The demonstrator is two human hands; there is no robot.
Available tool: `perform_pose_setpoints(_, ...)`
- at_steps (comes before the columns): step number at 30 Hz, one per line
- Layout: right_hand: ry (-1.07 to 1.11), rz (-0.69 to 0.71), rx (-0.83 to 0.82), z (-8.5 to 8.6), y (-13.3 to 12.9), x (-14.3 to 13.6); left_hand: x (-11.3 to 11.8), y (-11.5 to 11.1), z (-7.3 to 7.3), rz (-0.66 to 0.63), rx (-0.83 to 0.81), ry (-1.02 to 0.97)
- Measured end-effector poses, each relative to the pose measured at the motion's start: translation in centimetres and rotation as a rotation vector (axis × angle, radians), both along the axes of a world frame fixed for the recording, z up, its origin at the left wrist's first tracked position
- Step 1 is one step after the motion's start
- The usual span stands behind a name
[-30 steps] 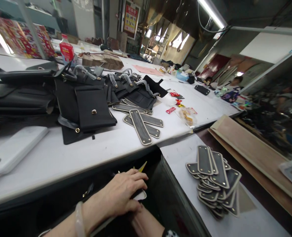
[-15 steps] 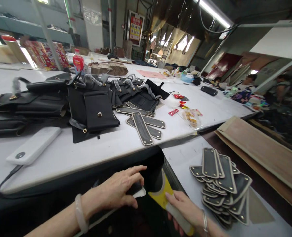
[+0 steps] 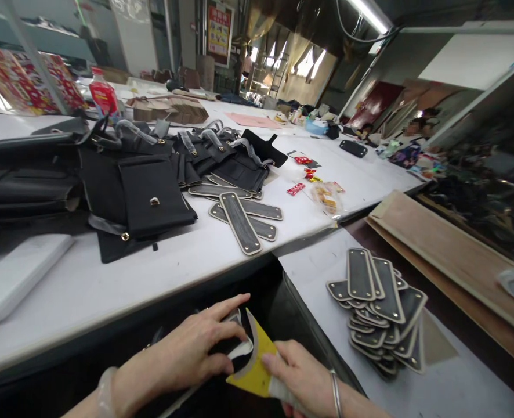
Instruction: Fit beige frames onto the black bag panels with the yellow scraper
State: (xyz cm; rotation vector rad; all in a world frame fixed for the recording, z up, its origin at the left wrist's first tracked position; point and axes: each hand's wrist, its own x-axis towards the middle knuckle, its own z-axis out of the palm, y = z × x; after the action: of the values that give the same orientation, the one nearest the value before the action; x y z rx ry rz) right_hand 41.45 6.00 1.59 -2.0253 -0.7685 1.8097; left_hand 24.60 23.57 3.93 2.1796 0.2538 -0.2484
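My right hand [image 3: 301, 371] is closed around the pale handle of a tool with a broad yellow head [image 3: 257, 354] and a curved-in front edge, like a scraper. Its head touches or nearly touches a dark piece with a pale edge [image 3: 241, 349], low in front of me. Around that piece curl the thumb and fingers of my left hand [image 3: 196, 339]; much of it is hidden by the hand and the dark lap area. To the right lies a heap of black strips [image 3: 361, 276] with pale borders and metal studs. Several similar strips [image 3: 242, 223] lie on the white table.
Black bags [image 3: 148, 197] with wrapped handles pile up on the left of the white table [image 3: 187, 267]. A white power bank [image 3: 22, 273] is near its front edge. Red snack wrappers [image 3: 296, 188], a red bottle [image 3: 103, 96] and a brown board [image 3: 448, 255] are farther around.
The yellow tool has moved left, up to the pale-edged piece by my left hand. My left hand has shifted slightly left and down. The whole view has turned a little right.
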Motion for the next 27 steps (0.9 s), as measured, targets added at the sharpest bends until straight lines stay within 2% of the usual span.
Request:
perform_pose_setpoints(18,0.005,0.005,-0.029,0.2,0.7,-0.1,0.3,0.2,-0.4,0.006,-0.077,0.043)
perform_pose_setpoints(27,0.014,-0.019,-0.010,-0.8,0.6,-0.7,0.2,0.6,-0.9,-0.014,-0.099,0.020)
